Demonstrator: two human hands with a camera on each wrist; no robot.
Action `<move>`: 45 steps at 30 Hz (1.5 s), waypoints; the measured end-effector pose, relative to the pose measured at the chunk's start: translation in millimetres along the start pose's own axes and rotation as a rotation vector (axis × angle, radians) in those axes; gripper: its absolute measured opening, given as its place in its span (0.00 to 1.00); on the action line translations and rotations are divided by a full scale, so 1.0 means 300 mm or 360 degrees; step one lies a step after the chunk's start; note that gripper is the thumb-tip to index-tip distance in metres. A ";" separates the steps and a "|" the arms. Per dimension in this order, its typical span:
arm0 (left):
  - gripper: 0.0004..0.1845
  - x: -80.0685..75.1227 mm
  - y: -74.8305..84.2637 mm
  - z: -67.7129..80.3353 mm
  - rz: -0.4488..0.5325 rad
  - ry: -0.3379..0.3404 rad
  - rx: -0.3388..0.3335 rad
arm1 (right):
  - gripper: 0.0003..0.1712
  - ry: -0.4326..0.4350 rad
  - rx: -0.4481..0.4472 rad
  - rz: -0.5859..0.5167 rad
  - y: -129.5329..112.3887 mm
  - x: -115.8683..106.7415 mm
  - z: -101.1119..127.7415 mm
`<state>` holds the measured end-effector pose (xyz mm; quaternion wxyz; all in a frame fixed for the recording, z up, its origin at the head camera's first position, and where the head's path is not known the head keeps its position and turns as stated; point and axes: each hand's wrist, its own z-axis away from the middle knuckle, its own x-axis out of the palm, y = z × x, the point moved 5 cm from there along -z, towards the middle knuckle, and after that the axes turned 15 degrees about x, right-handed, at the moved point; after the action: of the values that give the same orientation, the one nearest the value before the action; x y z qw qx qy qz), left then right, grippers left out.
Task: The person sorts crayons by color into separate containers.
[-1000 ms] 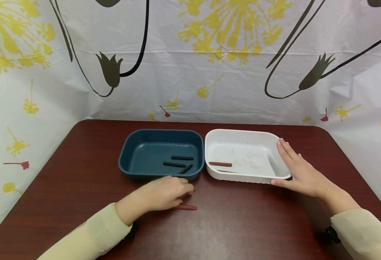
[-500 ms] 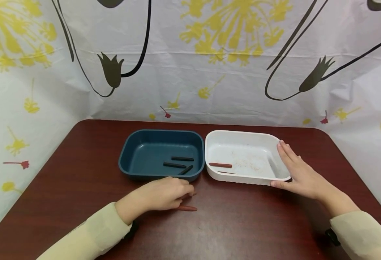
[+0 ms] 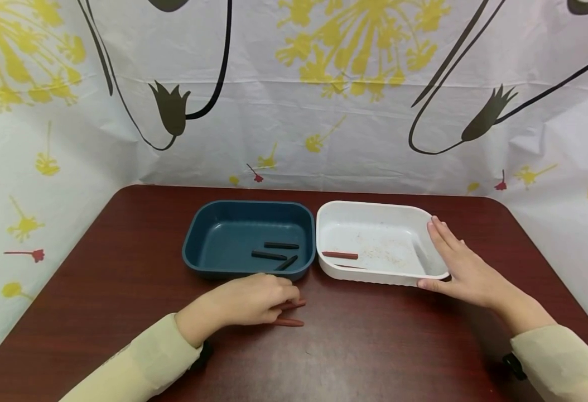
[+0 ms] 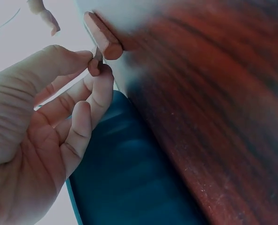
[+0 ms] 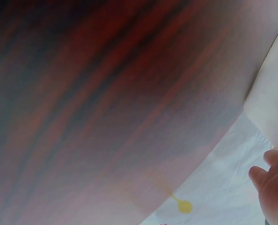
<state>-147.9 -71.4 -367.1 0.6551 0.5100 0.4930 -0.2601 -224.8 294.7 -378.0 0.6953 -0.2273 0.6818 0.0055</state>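
Observation:
In the head view my left hand [image 3: 254, 298] is low over the table in front of the blue tray [image 3: 193, 262]. Its thumb and a fingertip pinch a reddish-brown crayon [image 4: 96, 67], whose far end sticks out past the fingers. Just nearer the table's front, a second reddish-brown crayon [image 3: 290, 322] lies on the wood, partly covered by the hand. My right hand [image 3: 467, 273] rests on the right end of the white tray [image 3: 374, 277], fingers extended along the side rim and thumb at the front rim.
Several black crayons [image 3: 281, 245] lie in the blue tray. Inside the white tray are a red-brown crayon [image 3: 340, 255] and another partly hidden behind its front wall. Both trays stand side by side on the dark red table [image 3: 374, 346]. A patterned white sheet [image 3: 294, 134] hangs behind.
More of the pinched crayon shows past the left fingers now, its tip having swung out to the right. The left hand has barely shifted; right hand and trays stay put.

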 end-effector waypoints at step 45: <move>0.09 -0.057 0.044 -0.040 0.0020 0.0127 0.0250 | 0.68 0.0007 0.0015 0.0021 -0.001 0.003 0.000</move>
<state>-147.8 -58.3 -346.0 0.5946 0.5729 0.4934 -0.2734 -224.6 294.0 -378.8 0.6947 -0.2197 0.6849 0.0064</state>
